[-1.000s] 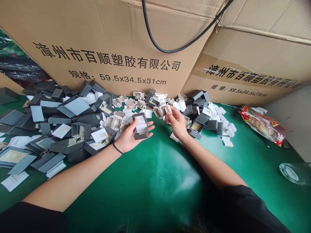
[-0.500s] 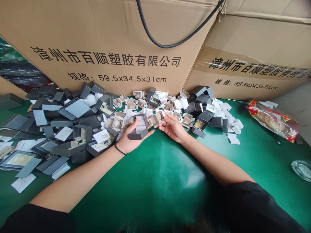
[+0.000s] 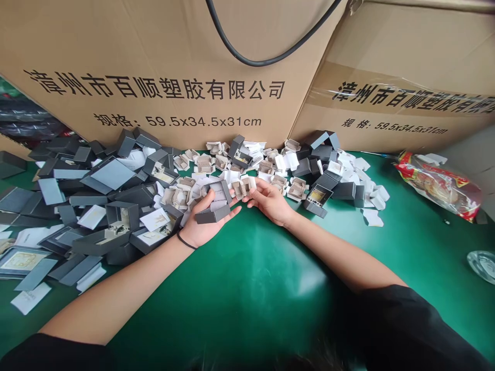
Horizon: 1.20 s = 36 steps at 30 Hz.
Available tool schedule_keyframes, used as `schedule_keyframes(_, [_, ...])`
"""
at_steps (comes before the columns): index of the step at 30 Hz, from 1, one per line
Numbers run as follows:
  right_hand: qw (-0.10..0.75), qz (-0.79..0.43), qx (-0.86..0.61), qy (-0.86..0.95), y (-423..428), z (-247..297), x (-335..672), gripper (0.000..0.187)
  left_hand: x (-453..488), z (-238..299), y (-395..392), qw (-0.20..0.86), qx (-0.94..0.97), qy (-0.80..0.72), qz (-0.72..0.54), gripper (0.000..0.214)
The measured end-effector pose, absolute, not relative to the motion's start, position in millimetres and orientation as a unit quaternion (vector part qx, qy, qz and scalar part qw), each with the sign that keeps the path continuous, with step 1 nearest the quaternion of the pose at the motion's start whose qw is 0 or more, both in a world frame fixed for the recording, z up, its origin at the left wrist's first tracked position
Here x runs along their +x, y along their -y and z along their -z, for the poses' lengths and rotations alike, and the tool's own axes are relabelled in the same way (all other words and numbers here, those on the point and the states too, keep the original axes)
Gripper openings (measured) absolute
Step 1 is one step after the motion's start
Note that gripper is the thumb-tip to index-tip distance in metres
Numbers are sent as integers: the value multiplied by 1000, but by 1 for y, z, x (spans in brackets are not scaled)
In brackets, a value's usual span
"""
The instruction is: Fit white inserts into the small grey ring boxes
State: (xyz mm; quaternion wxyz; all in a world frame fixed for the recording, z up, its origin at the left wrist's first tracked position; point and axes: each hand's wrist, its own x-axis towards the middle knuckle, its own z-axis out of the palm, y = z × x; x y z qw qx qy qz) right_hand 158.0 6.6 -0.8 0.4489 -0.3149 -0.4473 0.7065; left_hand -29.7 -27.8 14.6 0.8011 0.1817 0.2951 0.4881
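Note:
My left hand (image 3: 201,224) lies palm up on the green table (image 3: 251,278) and is closed round a small open grey box (image 3: 214,203) with a pale lining. My right hand (image 3: 268,201) is right beside it, fingers pinched on a small beige insert (image 3: 242,186) held next to the box's open side. Behind both hands lies a heap of loose beige inserts (image 3: 201,165) and white cards. A black band circles my left wrist.
A big pile of grey boxes and lids (image 3: 96,196) covers the table's left side. More grey boxes (image 3: 328,180) and white cards lie to the right. Two large cardboard cartons (image 3: 162,62) stand at the back. A red snack bag (image 3: 436,185) and a glass dish (image 3: 481,265) sit far right.
My right hand has come down and left from the insert heap with a beige insert, up to the grey box. My left hand has tilted the box toward it.

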Motion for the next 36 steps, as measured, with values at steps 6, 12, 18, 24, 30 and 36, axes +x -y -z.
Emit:
schedule_keyframes(6, [439, -626, -365, 532, -1, -2, 152, 44, -30, -15, 28, 801, 180, -283, -496, 32])
schedule_keyframes(12, [411, -536, -410, 612, 2, 5, 154, 39, -30, -17, 27, 804, 175, -288, -490, 33])
schedule_keyframes(18, [419, -400, -465, 669, 3, 4, 158, 33, -29, -20, 29, 814, 182, -287, -471, 32])
schedule_keyframes(24, [433, -401, -466, 659, 1, 6, 160, 36, -29, -20, 28, 816, 184, -280, -472, 31])
schedule_keyframes(30, [441, -422, -446, 655, 2, 7, 159, 44, -28, -18, 28, 794, 176, -295, -502, 28])
schedule_keyframes(36, [418, -448, -405, 678, 3, 4, 158, 47, -27, -21, 28, 789, 193, -315, -491, 29])
